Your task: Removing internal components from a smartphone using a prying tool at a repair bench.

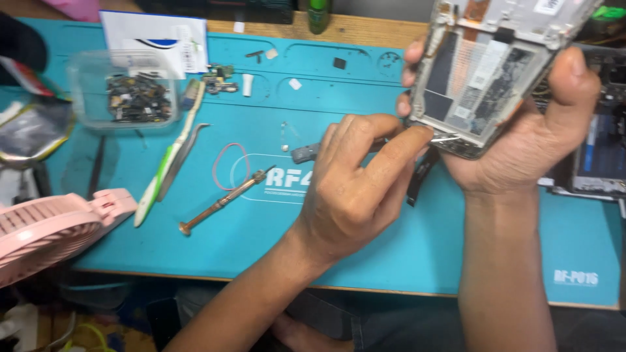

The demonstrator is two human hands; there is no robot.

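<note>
Head view looked down on a teal work mat [365, 248] spread over the bench, and from where I stood the whole business turned on one small meeting point: the lower corner of the opened phone [486, 72]. The right hand [521, 140] held that phone up off the mat, its grip wrapped around the frame with the thumb along the right edge and fingertips showing at the left edge, so the exposed inner side faced the person and the long axis ran tilted, top end up and to the right, bottom corner down and to the left. The left hand [355, 186] came in from the lower left, its thumb and forefinger pressed together on a slim dark-handled tool [313, 152], which lay nearly level and pointed right. The tool's metal tip [447, 137] sat just at the phone's bottom corner, touching or very near; I could not tell which. So the phone lay up and to the right of the left grip, and the left hand was the one nearer the mat. Lying apart on the mat were a copper-coloured screwdriver [222, 202], a pink rubber band [231, 166], tweezers [182, 160] and a clear tub of small parts [127, 91].
</note>
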